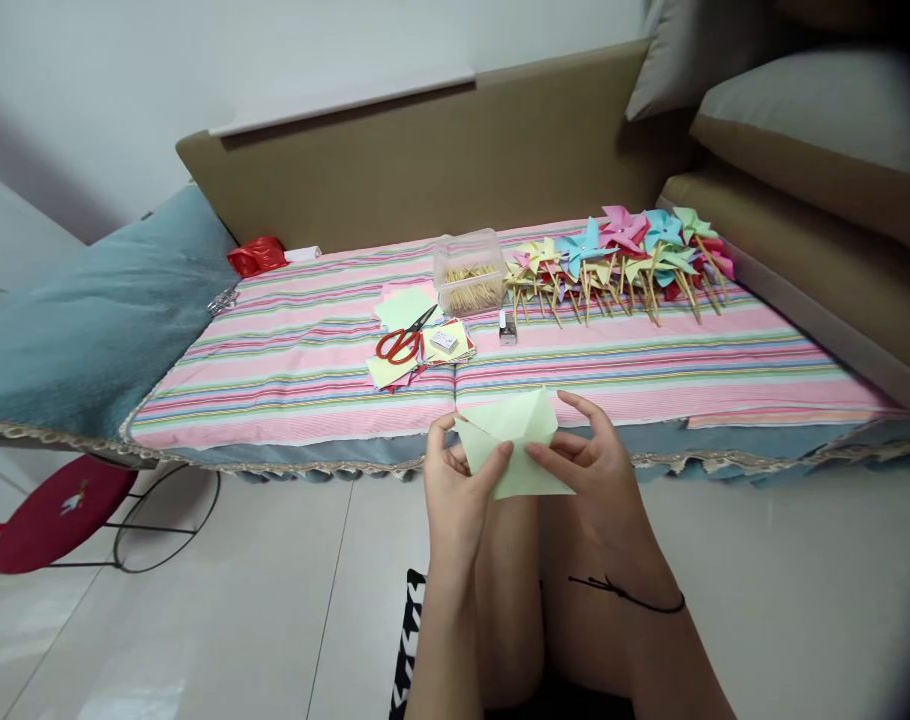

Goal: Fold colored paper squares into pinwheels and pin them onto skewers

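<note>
Over my lap I hold a light green sheet of paper (526, 478) with both hands. A slit or fold line runs in from its upper left corner. My left hand (459, 475) grips the left side, its thumb lying on the front. On the right side, my right hand (586, 460) presses a thumb near the middle, with the index finger raised by the edge. Beyond the hands, red-handled scissors (401, 345) rest on stacked coloured paper squares (391, 372). A small white box (444, 342) lies on the neighbouring stack.
Finished paper pinwheels (627, 250) on sticks lie at the right of the striped cloth (305, 370). A clear plastic box (470, 275) holds many sticks, near a small dark box (507, 328). A red bag (257, 257) sits far left; a red stool (72, 510) stands on the floor.
</note>
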Demonstrator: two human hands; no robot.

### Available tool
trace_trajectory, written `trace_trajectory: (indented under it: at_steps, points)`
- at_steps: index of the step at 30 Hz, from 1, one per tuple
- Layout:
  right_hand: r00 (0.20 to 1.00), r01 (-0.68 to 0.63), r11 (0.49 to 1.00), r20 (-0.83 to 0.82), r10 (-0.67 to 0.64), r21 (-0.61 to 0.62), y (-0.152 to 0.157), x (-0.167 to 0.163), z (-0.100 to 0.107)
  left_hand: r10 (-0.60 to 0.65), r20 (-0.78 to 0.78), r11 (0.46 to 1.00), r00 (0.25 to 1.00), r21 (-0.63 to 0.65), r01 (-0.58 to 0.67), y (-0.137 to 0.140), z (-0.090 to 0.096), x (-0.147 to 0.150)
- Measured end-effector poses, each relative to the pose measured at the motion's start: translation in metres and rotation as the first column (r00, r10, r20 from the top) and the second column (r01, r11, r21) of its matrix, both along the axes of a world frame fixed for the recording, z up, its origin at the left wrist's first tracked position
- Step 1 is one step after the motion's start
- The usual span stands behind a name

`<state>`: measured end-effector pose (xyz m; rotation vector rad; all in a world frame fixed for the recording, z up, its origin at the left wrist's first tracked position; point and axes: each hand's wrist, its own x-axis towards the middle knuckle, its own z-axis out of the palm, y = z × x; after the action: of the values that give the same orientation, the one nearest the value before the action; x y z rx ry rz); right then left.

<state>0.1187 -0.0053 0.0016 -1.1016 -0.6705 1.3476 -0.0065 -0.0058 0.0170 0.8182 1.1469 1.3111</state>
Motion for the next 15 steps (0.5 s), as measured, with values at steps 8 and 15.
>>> trace_trajectory:
  at_steps: [8,15]
  points:
    - [0.988,0.155,0.987,-0.022,-0.155,0.029,0.001,-0.001,-0.004,-0.179,-0.152,0.984,0.972,-0.016,0.178,0.0,-0.004,0.001]
    - [0.986,0.163,0.986,-0.038,-0.161,0.044,0.001,-0.002,-0.004,-0.12,-0.403,0.98,0.907,0.099,0.174,0.001,-0.014,-0.001]
